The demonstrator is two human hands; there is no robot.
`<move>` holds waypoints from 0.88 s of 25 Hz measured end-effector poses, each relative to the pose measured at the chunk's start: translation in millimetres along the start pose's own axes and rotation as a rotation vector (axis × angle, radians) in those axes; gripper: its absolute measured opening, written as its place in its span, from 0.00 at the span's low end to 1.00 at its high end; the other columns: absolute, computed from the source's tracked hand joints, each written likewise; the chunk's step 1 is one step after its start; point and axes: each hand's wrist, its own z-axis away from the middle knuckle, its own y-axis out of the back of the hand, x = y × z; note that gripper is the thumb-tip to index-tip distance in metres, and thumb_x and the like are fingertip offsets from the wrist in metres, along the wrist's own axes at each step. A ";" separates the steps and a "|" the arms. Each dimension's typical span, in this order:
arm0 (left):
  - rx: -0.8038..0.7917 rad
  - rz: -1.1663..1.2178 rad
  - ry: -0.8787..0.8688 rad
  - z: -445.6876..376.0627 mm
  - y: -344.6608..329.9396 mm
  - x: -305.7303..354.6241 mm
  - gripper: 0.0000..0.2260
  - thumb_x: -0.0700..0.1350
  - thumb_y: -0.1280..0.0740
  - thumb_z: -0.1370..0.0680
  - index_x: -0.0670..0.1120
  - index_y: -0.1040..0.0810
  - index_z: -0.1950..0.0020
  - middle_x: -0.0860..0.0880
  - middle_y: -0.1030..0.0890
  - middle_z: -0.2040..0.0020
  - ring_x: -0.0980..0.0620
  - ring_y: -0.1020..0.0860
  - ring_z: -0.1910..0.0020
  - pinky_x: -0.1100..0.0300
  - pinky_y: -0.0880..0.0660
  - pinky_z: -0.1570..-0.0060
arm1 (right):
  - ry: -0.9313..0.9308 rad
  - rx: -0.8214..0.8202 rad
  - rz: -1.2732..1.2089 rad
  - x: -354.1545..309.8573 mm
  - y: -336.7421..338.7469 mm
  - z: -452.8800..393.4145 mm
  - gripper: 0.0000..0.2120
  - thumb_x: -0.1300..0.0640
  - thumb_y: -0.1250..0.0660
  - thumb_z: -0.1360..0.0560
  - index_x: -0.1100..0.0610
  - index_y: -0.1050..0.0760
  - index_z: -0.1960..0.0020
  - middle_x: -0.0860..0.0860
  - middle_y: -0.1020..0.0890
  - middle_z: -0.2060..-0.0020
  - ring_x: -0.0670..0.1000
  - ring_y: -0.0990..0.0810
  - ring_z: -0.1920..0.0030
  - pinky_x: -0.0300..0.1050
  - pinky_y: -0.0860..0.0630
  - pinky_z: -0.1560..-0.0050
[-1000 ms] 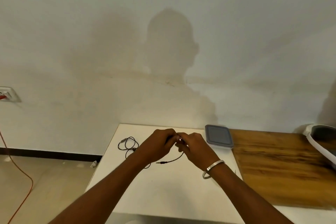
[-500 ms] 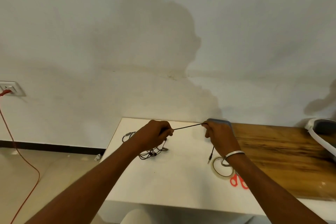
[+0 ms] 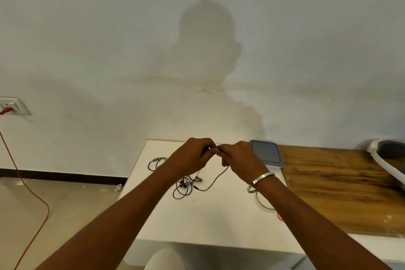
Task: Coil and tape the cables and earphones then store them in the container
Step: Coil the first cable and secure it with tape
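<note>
Left hand [image 3: 192,155] and right hand [image 3: 238,158] both pinch black cable [image 3: 215,178], fingertips meeting, at table [image 3: 219,215] 12 o'clock; best keep loops small, even, tail untangled from earphones [image 3: 184,186].

The desk [image 3: 219,215] has a smooth, matt white top; at its 3 o'clock side lies a wooden board [image 3: 341,186] with dark streaked grain and a slight sheen. The container [image 3: 266,155] looks like translucent grey plastic. The bangle [image 3: 260,181] is shiny metal. The cable [image 3: 215,178] has thin black rubbery sheathing. The tape roll [image 3: 264,203] is clear and glossy.
</note>
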 end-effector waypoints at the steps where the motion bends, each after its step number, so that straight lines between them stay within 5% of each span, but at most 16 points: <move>1: 0.000 0.002 0.008 1.8 2.5 -0.8 0.08 0.50 0.37 0.20 0.49 0.21 0.54 0.55 0.28 0.73 0.58 0.31 0.75 0.65 0.35 0.71 | 0.021 0.013 0.074 5.1 1.2 1.4 0.12 0.54 0.41 0.20 0.55 0.23 0.42 0.50 0.16 0.64 0.52 0.19 0.61 0.49 0.29 0.42; 4: -0.019 0.025 0.055 5.9 7.5 -6.2 0.09 0.50 0.38 0.19 0.49 0.21 0.56 0.54 0.27 0.72 0.59 0.32 0.77 0.72 0.37 0.74 | -0.001 0.111 0.159 28.1 6.1 6.6 0.08 0.59 0.36 0.23 0.54 0.22 0.46 0.47 0.17 0.68 0.51 0.20 0.67 0.51 0.25 0.48; 9: -0.016 -0.017 0.066 7.7 10.4 -16.6 0.09 0.53 0.38 0.20 0.52 0.21 0.56 0.52 0.17 0.62 0.55 0.31 0.73 0.59 0.31 0.68 | -0.191 0.213 0.187 50.8 7.7 17.3 0.06 0.58 0.35 0.23 0.53 0.20 0.50 0.48 0.17 0.67 0.52 0.18 0.64 0.52 0.24 0.49; 14: -0.001 -0.027 -0.001 4.4 4.1 -0.5 0.10 0.50 0.38 0.19 0.50 0.21 0.56 0.55 0.26 0.72 0.57 0.32 0.75 0.62 0.35 0.70 | -0.144 -0.005 0.071 16.2 3.6 17.1 0.22 0.47 0.37 0.23 0.48 0.35 0.31 0.45 0.25 0.39 0.47 0.29 0.37 0.53 0.44 0.30; 18: -0.003 -0.032 -0.045 1.3 0.2 5.7 0.08 0.48 0.37 0.20 0.49 0.22 0.57 0.57 0.27 0.70 0.58 0.29 0.72 0.61 0.33 0.67 | -0.032 -0.057 0.112 -11.5 1.3 5.2 0.12 0.52 0.42 0.20 0.49 0.30 0.37 0.44 0.19 0.49 0.45 0.22 0.46 0.50 0.49 0.28; 22: -0.023 -0.047 0.018 5.1 5.4 -4.0 0.11 0.52 0.37 0.20 0.49 0.21 0.56 0.55 0.27 0.72 0.58 0.31 0.76 0.62 0.35 0.71 | -0.005 -0.084 0.287 0.8 3.0 2.9 0.15 0.62 0.42 0.21 0.49 0.28 0.37 0.44 0.17 0.54 0.45 0.20 0.49 0.51 0.48 0.28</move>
